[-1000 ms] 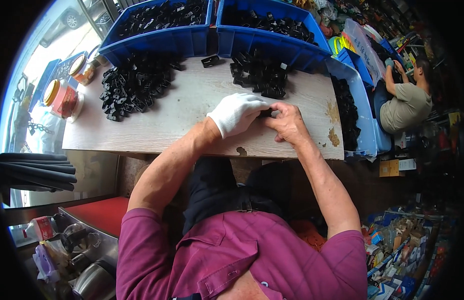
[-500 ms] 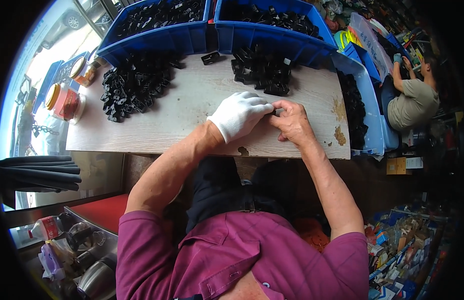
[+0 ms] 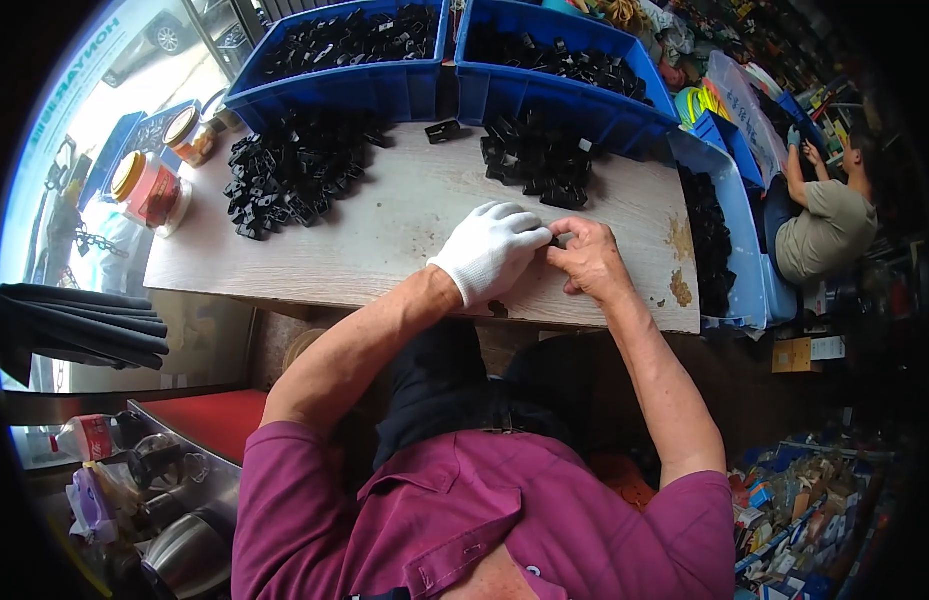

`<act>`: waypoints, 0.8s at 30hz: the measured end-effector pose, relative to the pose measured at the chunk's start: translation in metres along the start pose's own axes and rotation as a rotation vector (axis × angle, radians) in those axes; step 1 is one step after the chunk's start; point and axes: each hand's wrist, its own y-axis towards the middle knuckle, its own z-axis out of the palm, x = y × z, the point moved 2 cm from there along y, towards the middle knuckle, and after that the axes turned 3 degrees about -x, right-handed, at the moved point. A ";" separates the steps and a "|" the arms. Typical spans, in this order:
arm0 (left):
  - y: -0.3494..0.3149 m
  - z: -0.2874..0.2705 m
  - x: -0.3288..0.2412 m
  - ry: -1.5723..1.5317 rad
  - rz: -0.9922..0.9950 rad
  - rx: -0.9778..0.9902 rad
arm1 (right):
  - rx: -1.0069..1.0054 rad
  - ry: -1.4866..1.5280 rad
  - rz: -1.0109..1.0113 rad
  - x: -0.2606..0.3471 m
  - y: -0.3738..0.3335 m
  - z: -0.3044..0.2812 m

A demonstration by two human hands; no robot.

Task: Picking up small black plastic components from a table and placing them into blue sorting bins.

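Note:
Over the near edge of the table (image 3: 384, 265), my two hands meet at their fingertips. A white knitted glove covers my left hand (image 3: 492, 252), its fingers closed and bent toward the right. My bare right hand (image 3: 592, 262) pinches with thumb and forefinger. Between them shows a bit of a small black part (image 3: 559, 240), mostly covered by the fingers. Beyond my hands lie a large pile of black clip-like parts (image 3: 289, 175) at left and a smaller pile of similar parts (image 3: 537, 165) at right. One single black part (image 3: 442, 131) sits between the piles.
Two blue bins (image 3: 349, 98) (image 3: 559, 98) full of black parts stand along the far edge. A pale blue bin (image 3: 746, 235) with more flanks the right side. Two lidded jars (image 3: 149, 190) (image 3: 189, 137) are at left. Another person (image 3: 829, 220) sits at far right.
The whole view has shifted slightly, so the table and bins appear lower and a little to the right. My hands stay together at the small black part, with slightly changed finger positions.

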 end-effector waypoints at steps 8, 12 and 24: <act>0.022 -0.040 0.115 0.543 -0.354 -0.223 | -0.038 0.267 -0.017 -0.011 -0.008 -0.012; 0.013 -0.034 0.136 0.516 -0.357 -0.213 | -0.209 0.341 -0.012 -0.010 -0.003 -0.049; -0.009 -0.033 0.054 0.205 -0.152 -0.246 | -0.310 0.440 -0.006 -0.010 0.019 -0.059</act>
